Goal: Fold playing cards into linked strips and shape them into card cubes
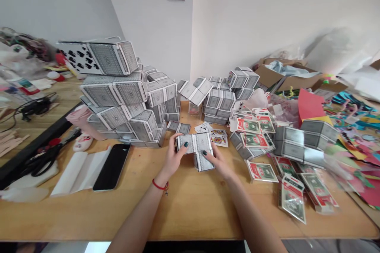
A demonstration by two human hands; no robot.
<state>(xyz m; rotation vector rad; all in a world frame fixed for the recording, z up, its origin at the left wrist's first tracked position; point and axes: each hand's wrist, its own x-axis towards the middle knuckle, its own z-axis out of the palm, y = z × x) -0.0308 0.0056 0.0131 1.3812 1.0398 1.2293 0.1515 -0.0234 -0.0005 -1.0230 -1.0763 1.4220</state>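
Between my two hands is a block of folded playing cards (194, 142), grey-patterned backs facing out, with one section jutting toward me. My left hand (175, 153) grips its left end, thumb on top and fingers behind. On the right side my right hand (219, 162) holds it with the thumb on the upper face; its other fingers are partly hidden. Just beyond lie loose playing cards (218, 137), some face up, and a small flat folded-card piece (178, 127). A tall stack of similar card blocks (118, 114) stands to the left.
More card blocks (218, 104) stand at the back, others (289, 142) on the right. Red-and-green card boxes (263, 171) lie at right, near coloured paper (366, 178). A black phone (112, 167), white paper roll (71, 174) and black scissors (47, 156) occupy the left. A wall rises behind.
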